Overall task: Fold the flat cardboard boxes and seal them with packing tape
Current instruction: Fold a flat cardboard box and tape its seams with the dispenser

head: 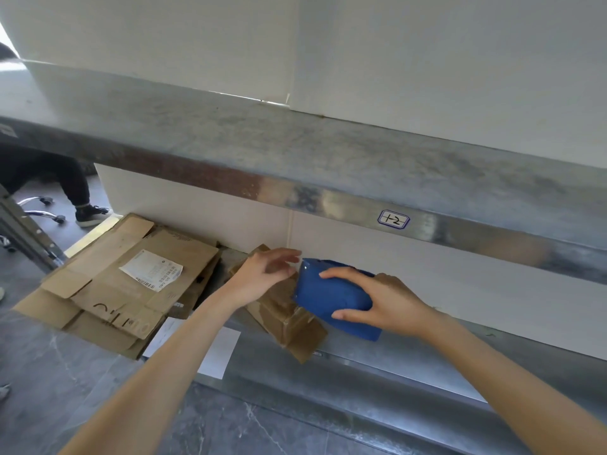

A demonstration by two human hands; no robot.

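A small folded cardboard box point(285, 318) lies tilted on the lower metal shelf point(410, 366), with tape across its top. My right hand point(381, 302) grips a blue tape dispenser point(331, 298) and holds it against the box's right side. My left hand point(267, 274) rests on the box's upper left part, its fingers relaxed and reaching toward the dispenser's front. A stack of flat cardboard boxes point(115, 284) lies to the left on the same shelf; the top one bears a white shipping label point(151, 270).
A metal upper shelf point(295, 149) with a label marked "1-2" point(393, 220) overhangs the work area. White panels stand behind both shelves. White paper sheets point(218, 353) lie by the stack. A seated person's leg and shoe point(88, 213) and chair wheels are at far left.
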